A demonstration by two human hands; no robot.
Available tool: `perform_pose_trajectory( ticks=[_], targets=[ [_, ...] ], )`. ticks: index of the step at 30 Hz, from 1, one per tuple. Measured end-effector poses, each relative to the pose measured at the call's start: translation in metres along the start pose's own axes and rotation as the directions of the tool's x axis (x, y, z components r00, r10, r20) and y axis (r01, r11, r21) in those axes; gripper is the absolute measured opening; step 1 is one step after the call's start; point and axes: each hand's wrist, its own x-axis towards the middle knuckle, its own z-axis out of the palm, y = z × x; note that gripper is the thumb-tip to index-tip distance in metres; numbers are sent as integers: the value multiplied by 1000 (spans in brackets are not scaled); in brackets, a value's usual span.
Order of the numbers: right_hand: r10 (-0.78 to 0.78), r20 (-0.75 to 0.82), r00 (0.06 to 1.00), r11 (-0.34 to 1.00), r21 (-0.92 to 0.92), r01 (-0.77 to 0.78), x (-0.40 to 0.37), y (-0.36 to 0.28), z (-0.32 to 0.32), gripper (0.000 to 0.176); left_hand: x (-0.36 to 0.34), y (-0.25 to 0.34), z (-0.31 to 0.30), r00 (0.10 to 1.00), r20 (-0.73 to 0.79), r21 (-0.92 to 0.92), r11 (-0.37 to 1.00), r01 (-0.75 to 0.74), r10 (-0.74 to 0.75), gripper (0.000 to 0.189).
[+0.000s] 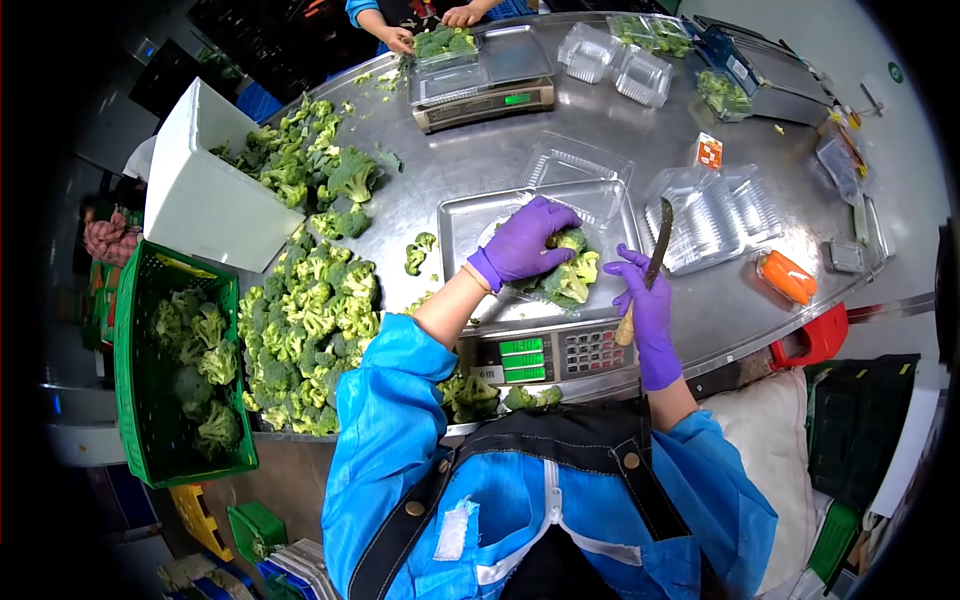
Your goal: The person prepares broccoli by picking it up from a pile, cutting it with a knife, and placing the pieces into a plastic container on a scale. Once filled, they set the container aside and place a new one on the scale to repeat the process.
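So the left hand (526, 243) has its grip round the broccoli (570, 284); right hand (648, 312) is holding the knife (627, 328) just to the right, blade (661, 236) pointing forward-ish

You have a smooth, glossy metal table (470, 160) and tray (458, 240). Your gloves (525, 240) look smooth and rubbery, your knife (661, 236) dull, your broccoli (572, 284) rough. Boxes (715, 210) at right: glossy plastic. Your sleeves (385, 400): creased cloth.

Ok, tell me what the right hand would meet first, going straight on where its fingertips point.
Most likely the broccoli in the left hand; depth is unclear, though, so the right hand might pass above it.
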Motion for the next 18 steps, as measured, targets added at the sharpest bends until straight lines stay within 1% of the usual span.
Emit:
perform_pose_trajectory(
  ticks=[2, 3, 5, 6, 8, 9, 10, 12, 13, 14, 16, 17, 18],
  targets=[
    [8, -4, 1000, 1000, -1, -8, 1, 2, -1, 36, 1, -1, 1, 1000, -1, -12, 1000, 11, -11, 39],
    [8, -7, 1000, 1000, 1, -8, 3, 3, -2, 36, 3, 2, -3, 999, -26, -35, 999, 19, -19, 39],
    [24, -1, 1000, 999, -29, -24, 7, 5, -3, 30, 5, 6, -11, 995, -98, -46, 999, 18, -22, 38],
    [26, -2, 1000, 999, -27, -26, 9, 5, -2, 30, 4, 4, -13, 995, -95, -46, 999, 19, -23, 38],
    [87, 45, 995, 991, -107, -82, 14, 5, 1, 36, 5, 0, -17, 998, -2, -50, 997, 55, -55, 39],
    [95, 99, 991, 969, -236, -69, 11, -5, 5, 44, 1, -15, -7, 992, 114, -68, 996, 57, -49, 41],
    [94, 100, 991, 970, -235, -68, 12, -1, 8, 44, 0, -17, -5, 992, 115, -66, 996, 57, -49, 41],
    [-131, 212, 969, 946, -267, 186, 13, 13, 11, 51, -1, -16, -1, 987, 152, -96, 993, 74, -58, 40],
    [-134, 207, 969, 956, -231, 181, 13, 15, 14, 56, 0, -15, -2, 981, 184, -65, 995, 80, -67, 41],
    [-130, 205, 970, 957, -231, 177, 14, 20, 13, 56, -1, -14, -1, 980, 188, -68, 994, 83, -69, 41],
    [-212, 178, 961, 860, -434, 270, 17, 28, 11, 58, -1, -9, -1, 986, 157, 60, 997, 43, -52, 44],
    [-245, 150, 958, 847, -447, 287, 17, 30, 11, 56, -2, -8, -3, 989, 142, 43, 999, 19, -25, 49],
    [-245, 149, 958, 847, -447, 286, 15, 27, 11, 56, -2, -5, -7, 989, 143, 43, 999, 19, -25, 49]
  ],
)
